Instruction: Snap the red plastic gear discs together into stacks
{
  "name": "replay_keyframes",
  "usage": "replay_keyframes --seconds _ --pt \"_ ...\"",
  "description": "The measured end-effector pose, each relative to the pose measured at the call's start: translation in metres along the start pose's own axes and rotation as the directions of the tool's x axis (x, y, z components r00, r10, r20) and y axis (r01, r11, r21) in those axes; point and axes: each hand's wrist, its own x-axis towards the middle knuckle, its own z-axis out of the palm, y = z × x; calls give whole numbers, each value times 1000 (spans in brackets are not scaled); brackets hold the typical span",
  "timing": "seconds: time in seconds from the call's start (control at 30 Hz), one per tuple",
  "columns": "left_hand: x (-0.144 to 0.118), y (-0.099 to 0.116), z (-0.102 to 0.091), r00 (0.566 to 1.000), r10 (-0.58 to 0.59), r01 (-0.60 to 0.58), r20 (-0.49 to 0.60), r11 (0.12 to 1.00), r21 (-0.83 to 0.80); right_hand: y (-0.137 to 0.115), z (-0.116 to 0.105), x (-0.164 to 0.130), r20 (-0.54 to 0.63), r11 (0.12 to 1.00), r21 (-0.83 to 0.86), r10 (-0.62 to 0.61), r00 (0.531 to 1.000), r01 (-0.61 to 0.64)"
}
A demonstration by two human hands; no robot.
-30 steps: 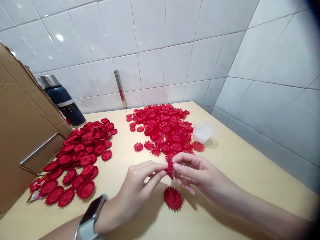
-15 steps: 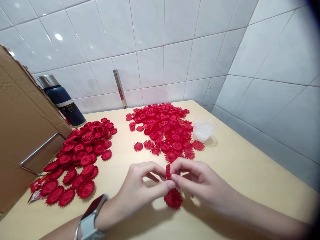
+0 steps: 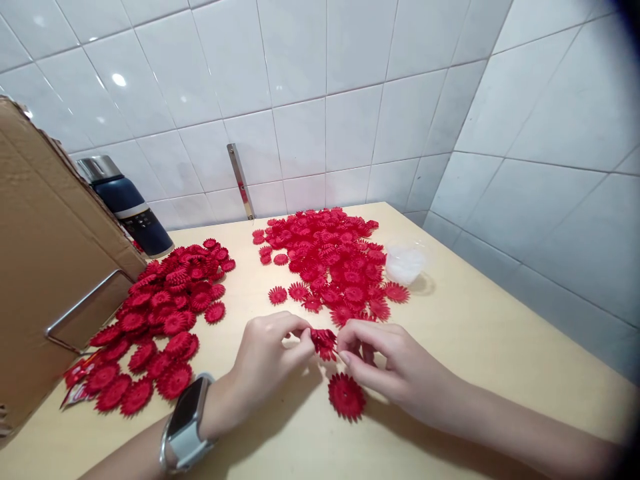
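Note:
A red scalloped rosette (image 3: 325,345) is held above the table, its left edge pinched between the thumb and fingers of my left hand (image 3: 273,357). Close by its right edge, my right hand (image 3: 395,367) has thumb and forefinger pressed together; what lies between those fingertips is too small to make out. Below the hands a single red rosette (image 3: 347,397) lies flat, its toothed rim and small centre hole facing up. Behind them spreads a wide heap of thin red rosettes (image 3: 325,250). A watch (image 3: 187,417) is on my left wrist.
A second pile of red rosettes (image 3: 160,313) lies at the left, beside an upright cardboard box (image 3: 55,267) with a metal wire bracket (image 3: 85,307). A dark blue bottle (image 3: 133,210) stands behind. A clear plastic tub (image 3: 405,261) sits right of the heap, near the tiled wall (image 3: 300,67).
My left hand has moved slightly left, apart from the right hand. The held rosette has turned from edge-on to show its layered teeth. The single rosette below is now uncovered.

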Motion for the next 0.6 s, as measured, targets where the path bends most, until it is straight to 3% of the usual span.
replay_keyframes --seconds 0.13,0.37,0.6 --pt "-1 -6 4 987 150 -128 -66 958 258 6 0 6 -37 991 -125 -58 998 53" --pt "1 -15 -2 936 315 -190 -160 831 523 6 2 9 -90 962 -225 -178 980 155" --pt "5 -16 -3 934 302 -125 -190 776 618 13 1 10 -117 946 -289 -190 975 150"
